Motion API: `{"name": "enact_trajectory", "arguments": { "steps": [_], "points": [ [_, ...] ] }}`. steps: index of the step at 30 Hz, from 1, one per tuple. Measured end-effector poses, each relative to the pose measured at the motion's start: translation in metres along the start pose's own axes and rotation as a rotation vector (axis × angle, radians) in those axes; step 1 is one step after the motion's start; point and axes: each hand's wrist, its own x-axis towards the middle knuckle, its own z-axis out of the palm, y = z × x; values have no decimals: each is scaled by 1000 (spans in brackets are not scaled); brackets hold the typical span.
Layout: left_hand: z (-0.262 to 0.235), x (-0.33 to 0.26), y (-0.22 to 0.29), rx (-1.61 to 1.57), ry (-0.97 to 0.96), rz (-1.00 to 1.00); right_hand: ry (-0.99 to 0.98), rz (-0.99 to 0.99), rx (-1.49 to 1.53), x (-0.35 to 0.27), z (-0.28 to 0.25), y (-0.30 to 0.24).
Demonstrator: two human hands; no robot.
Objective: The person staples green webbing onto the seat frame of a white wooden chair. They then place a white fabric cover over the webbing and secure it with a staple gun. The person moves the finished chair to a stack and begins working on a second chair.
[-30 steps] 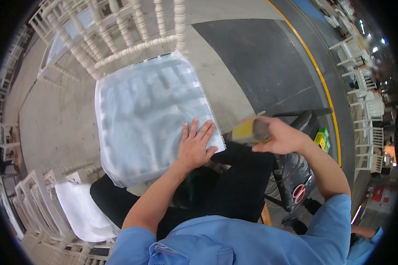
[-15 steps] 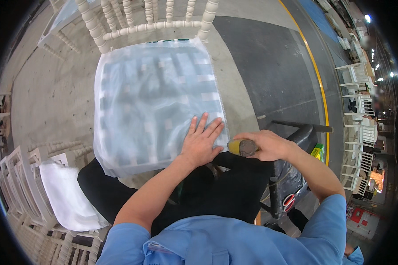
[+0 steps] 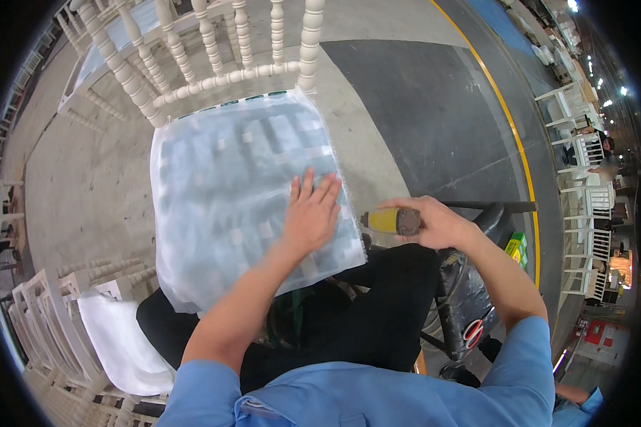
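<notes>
A white spindle-back chair [image 3: 214, 75] stands in front of me, its seat covered by a translucent plastic sheet [image 3: 221, 192]. My left hand [image 3: 310, 213] lies flat, fingers spread, on the sheet's near right part. My right hand [image 3: 434, 222] grips a yellow tool with a dark end [image 3: 390, 221], held at the sheet's right edge, pointing toward it.
More white chairs [image 3: 43, 320] are stacked at the lower left, one with white wrapping [image 3: 117, 341]. A black frame [image 3: 491, 213] and a small green and yellow box [image 3: 514, 247] sit to the right. A yellow floor line [image 3: 506, 121] runs past more chairs at the far right.
My right hand with the yellow tool has come down and in toward the sheet's right edge. My left hand stays pressed on the sheet. The view has shifted closer to the chair.
</notes>
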Motion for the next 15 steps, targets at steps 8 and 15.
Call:
{"name": "enact_trajectory", "arguments": {
  "steps": [8, 15],
  "points": [
    [12, 21, -22, 106, -12, 30, -46, -6, -115, 39, -6, 5],
    [9, 23, -23, 77, -30, 30, -162, 62, -274, 56, -7, 4]
  ]
}}
